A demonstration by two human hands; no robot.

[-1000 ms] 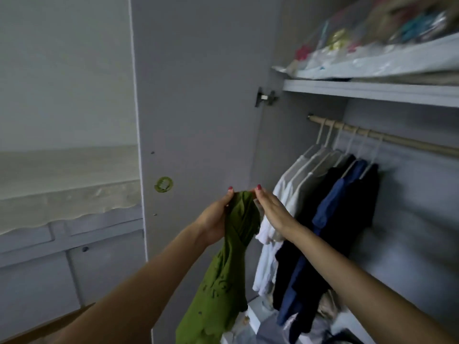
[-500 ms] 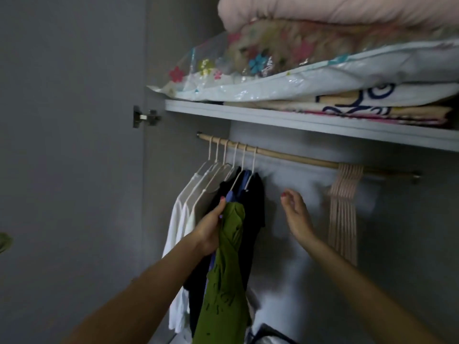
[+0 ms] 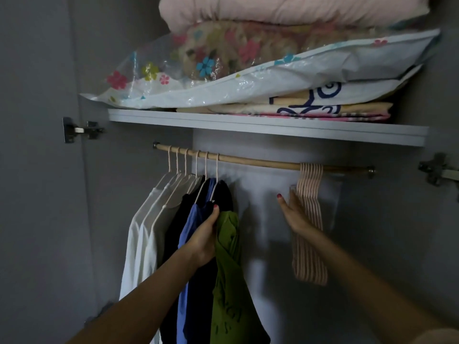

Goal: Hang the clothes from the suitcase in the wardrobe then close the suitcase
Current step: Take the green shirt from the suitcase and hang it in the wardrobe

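My left hand (image 3: 204, 238) grips the top of a green garment (image 3: 229, 276) that hangs down in front of the clothes on the rail. Inside the open wardrobe a wooden rail (image 3: 258, 162) carries several hung clothes (image 3: 159, 227), white, black and blue, on pale hangers at its left end. A bunch of empty pink hangers (image 3: 309, 219) hangs near the rail's right end. My right hand (image 3: 294, 211) is stretched out with straight fingers and touches the left side of that bunch. The suitcase is out of view.
A white shelf (image 3: 248, 124) above the rail bears a plastic bag of flowered bedding (image 3: 223, 70), folded blankets and a pink quilt (image 3: 285, 11). The grey door (image 3: 37, 170) stands open at the left, with hinges (image 3: 79, 130) at both sides. The rail's middle is bare.
My right hand let go of the green garment and moved right to the empty hangers. My view swung from the door to the wardrobe's inside. The left hand kept the garment.
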